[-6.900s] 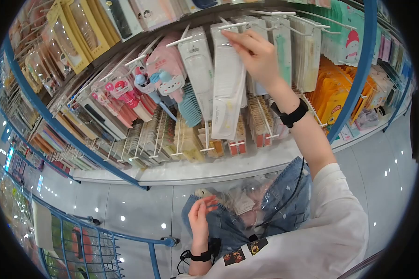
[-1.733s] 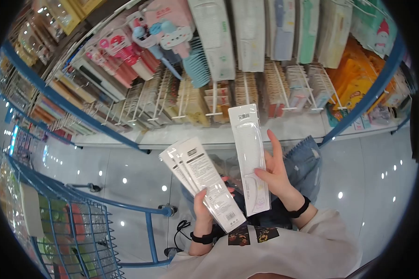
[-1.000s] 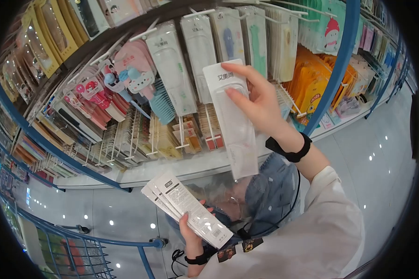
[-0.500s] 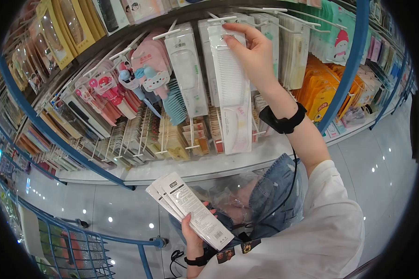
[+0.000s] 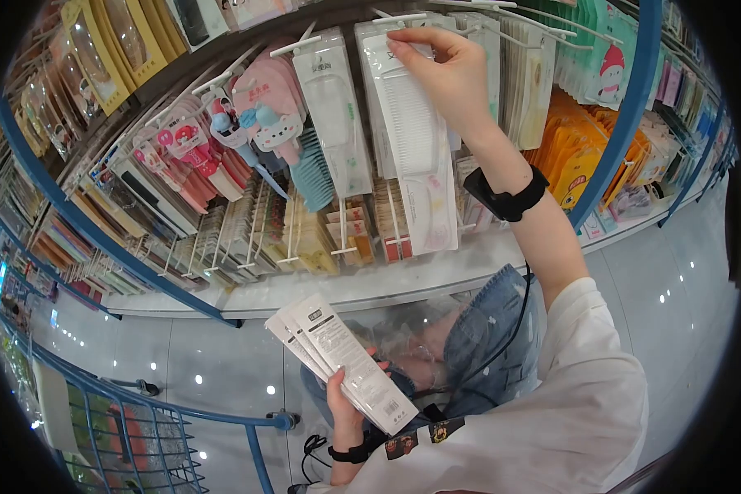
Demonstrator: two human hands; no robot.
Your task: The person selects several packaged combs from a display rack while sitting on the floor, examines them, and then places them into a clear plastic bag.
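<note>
My right hand (image 5: 454,81) is raised to the rack and pinches the top edge of a packaged white comb (image 5: 412,128), just below the tip of a display hook (image 5: 399,18). The comb's long clear package hangs down, tilted a little, its lower end to the right. Low in front of me, my left hand (image 5: 344,405) is closed around a small fanned stack of flat white packages (image 5: 350,358), their printed backs facing up. More packaged combs hang behind the one in my right hand, partly hidden by it.
Left of the comb hang a packaged brush (image 5: 333,115) and a teal comb (image 5: 311,177). Orange packages (image 5: 572,152) hang to the right. Blue rack posts (image 5: 622,115) flank the section. A blue wire cart (image 5: 132,436) stands at lower left on the tiled floor.
The comb package has tilted slightly, its lower end swinging right. My right hand keeps its pinch at the top. The left hand and its stack have barely moved, and the view has shifted a little.
</note>
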